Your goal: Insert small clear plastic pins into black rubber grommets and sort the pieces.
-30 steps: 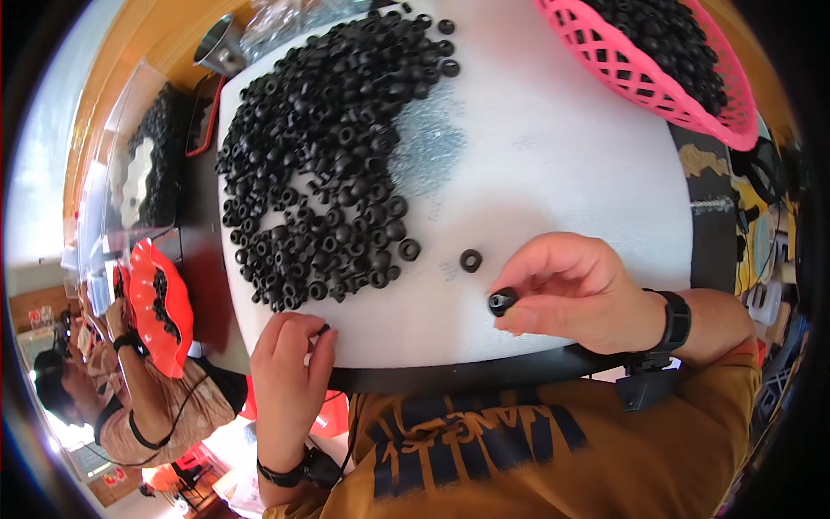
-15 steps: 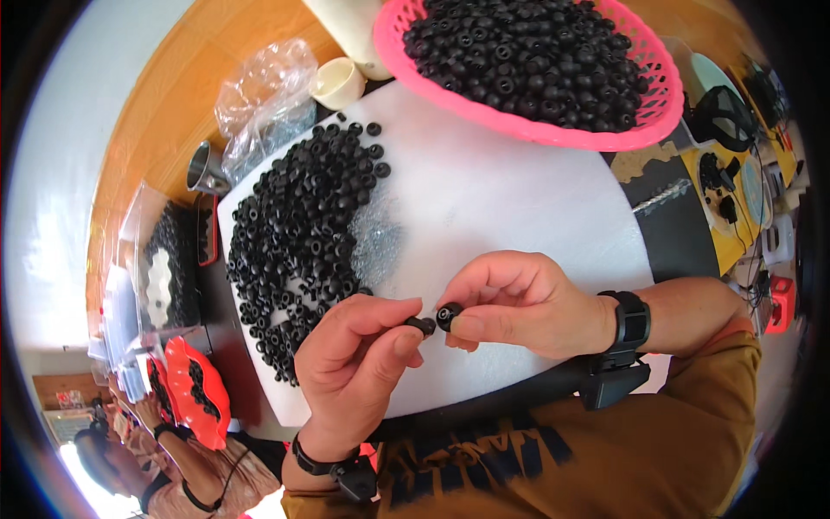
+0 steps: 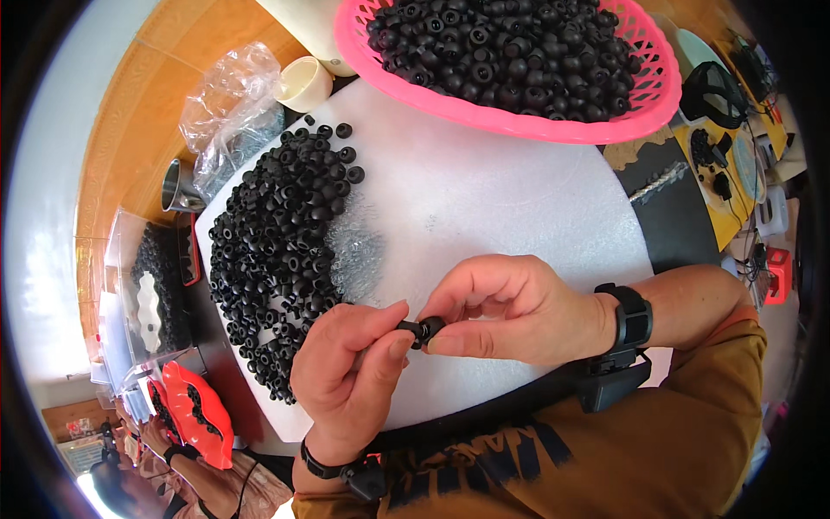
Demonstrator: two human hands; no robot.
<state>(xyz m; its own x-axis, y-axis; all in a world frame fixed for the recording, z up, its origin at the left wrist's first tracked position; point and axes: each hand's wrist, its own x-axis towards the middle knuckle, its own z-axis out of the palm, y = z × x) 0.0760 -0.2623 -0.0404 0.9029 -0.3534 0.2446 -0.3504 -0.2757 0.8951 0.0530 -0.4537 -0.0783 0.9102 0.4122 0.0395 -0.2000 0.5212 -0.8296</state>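
Fitting together seems the step: the left hand [image 3: 346,368] pinches a small black plug [image 3: 409,328], the right hand [image 3: 519,311] a rounded black cap [image 3: 431,325] — apparently touching, above the white foam sheet [image 3: 493,203] — calling for steady alignment.

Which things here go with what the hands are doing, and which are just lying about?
Seem part of it:
small black piece, in the left hand
round black piece, in the right hand
pile of black parts
pink basket of black parts

Seem just lying about:
cream cup
metal cup
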